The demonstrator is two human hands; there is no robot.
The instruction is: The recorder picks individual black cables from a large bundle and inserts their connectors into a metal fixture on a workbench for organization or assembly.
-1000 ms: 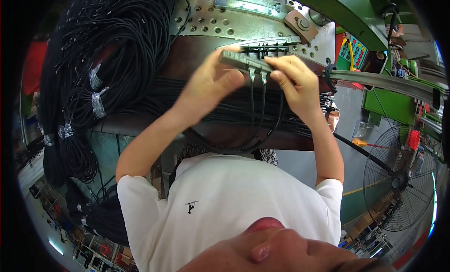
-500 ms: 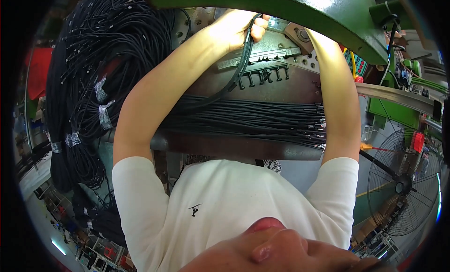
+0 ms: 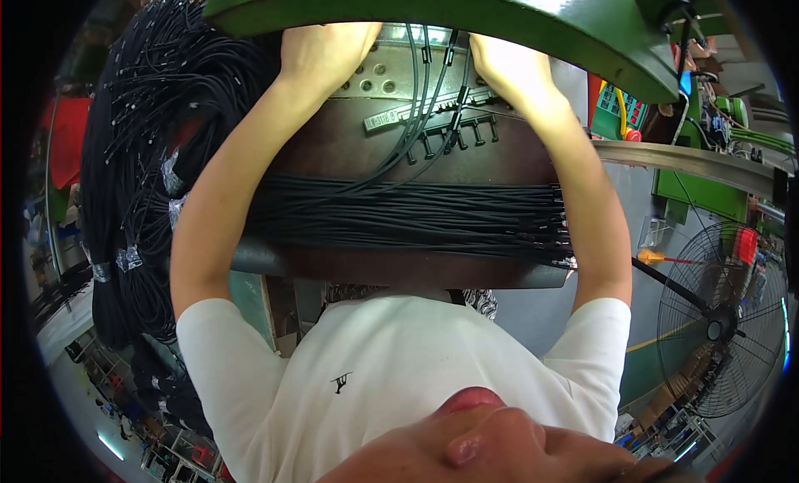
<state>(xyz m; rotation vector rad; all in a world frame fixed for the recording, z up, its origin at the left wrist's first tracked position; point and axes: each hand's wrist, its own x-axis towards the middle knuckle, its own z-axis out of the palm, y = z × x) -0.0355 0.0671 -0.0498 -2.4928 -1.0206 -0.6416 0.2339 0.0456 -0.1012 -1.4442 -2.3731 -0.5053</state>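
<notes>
My left hand (image 3: 327, 52) reaches under the green machine arm, at the left end of a metal mould or fixture (image 3: 391, 35). On the other side my right hand (image 3: 509, 65) is at the fixture's right part. The machine arm hides the fingers of both hands, so whether they hold anything does not show. Between the hands several black cables (image 3: 414, 92) run up to the fixture, two with small black sleeves on them. They pass over a metal bar (image 3: 384, 120) and a black moulded strip with short prongs (image 3: 480, 133).
The green machine arm (image 3: 433, 7) overhangs the hands. Nearer to me a row of black cables (image 3: 399, 217) lies across the table. A large heap of cables (image 3: 125, 175) hangs at the left. At the right are a control panel with buttons (image 3: 617, 108) and a fan (image 3: 720, 325).
My left hand has moved left, letting go of the cables it gripped. The cables now spread upward to the fixture. My right hand has come further into view.
</notes>
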